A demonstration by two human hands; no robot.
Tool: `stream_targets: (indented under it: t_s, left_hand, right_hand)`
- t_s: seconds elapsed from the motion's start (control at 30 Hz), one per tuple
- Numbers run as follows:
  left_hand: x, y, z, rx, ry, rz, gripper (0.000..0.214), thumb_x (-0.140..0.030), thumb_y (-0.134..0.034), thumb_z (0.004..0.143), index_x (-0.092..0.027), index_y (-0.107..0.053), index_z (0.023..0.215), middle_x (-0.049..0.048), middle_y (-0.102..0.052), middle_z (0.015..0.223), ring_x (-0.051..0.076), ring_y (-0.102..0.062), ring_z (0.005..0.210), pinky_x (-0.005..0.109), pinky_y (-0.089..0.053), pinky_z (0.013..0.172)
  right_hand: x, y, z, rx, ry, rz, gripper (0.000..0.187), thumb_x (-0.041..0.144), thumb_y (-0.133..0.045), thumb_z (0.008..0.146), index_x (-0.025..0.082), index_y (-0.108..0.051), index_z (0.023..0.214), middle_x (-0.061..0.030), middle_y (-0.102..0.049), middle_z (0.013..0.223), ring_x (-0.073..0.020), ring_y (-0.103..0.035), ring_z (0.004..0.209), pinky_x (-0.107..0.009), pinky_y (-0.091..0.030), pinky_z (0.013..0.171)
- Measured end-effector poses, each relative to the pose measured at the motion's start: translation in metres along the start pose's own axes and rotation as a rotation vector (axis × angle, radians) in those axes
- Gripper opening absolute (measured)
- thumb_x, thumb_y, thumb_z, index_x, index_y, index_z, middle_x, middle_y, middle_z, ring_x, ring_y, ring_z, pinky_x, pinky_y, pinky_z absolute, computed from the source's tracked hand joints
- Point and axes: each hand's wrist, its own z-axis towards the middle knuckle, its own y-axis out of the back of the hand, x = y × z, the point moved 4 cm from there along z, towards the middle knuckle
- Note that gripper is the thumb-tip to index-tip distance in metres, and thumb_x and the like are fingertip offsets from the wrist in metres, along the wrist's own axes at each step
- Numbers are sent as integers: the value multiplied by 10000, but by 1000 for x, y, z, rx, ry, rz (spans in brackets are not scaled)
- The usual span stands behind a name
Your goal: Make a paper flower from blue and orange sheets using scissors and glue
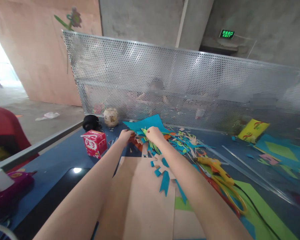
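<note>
Both my arms reach forward over the table to a heap of cut paper scraps. My right hand is closed in a pinch on a small light green paper piece. At the heap's left side, my left hand has its fingers bent together beside orange paper; what they hold is hidden. Behind the hands lies a blue paper sheet. Under my right forearm, a rosette of beige and blue paper strips with a blue notched tail rests on a beige board.
A yellow glue gun and yellow-handled scissors lie right of my forearm. Clear sticks extend beyond them. On the left are a red box, a black tape roll and a jar. A perforated metal screen borders the table.
</note>
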Motion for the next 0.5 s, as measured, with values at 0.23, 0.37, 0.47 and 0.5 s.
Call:
stream_targets:
  t_s: [0.23, 0.37, 0.47, 0.5]
  left_hand:
    - [-18, -9, -12, 113, -18, -124, 423, -44, -436, 773, -113, -339, 1179, 93, -645, 773, 161, -633, 552, 324, -523, 555]
    - [-37, -15, -11, 205, -111, -34, 471, -50, -421, 771, -113, -304, 1223, 116, -665, 836, 188, -661, 672, 344, -529, 623]
    - [-43, -14, -10, 227, -203, 141, 466, -101, -463, 770, -122, -335, 1217, 112, -677, 851, 200, -662, 746, 338, -516, 681]
    - [-42, -13, -11, 221, -235, 224, 479, -118, -506, 751, -124, -357, 1206, 112, -680, 861, 212, -657, 788, 338, -507, 707]
  right_hand:
    - [15, 3, -9, -115, 50, -35, 573, 581, -535, 704, 130, -497, 1057, -148, -620, 1004, -280, -583, 959, -337, -463, 723]
    - [21, 7, -8, -146, 50, -63, 326, 263, -524, 778, 118, -486, 1068, -158, -617, 1018, -253, -589, 961, -324, -464, 734]
    - [14, 14, -2, -141, 18, -67, 251, 101, -439, 787, 122, -528, 1021, -160, -625, 1003, -226, -605, 935, -300, -464, 727]
    - [10, 17, 0, -139, 4, -64, 248, 88, -435, 783, 123, -542, 1004, -161, -625, 1001, -226, -607, 931, -295, -464, 724]
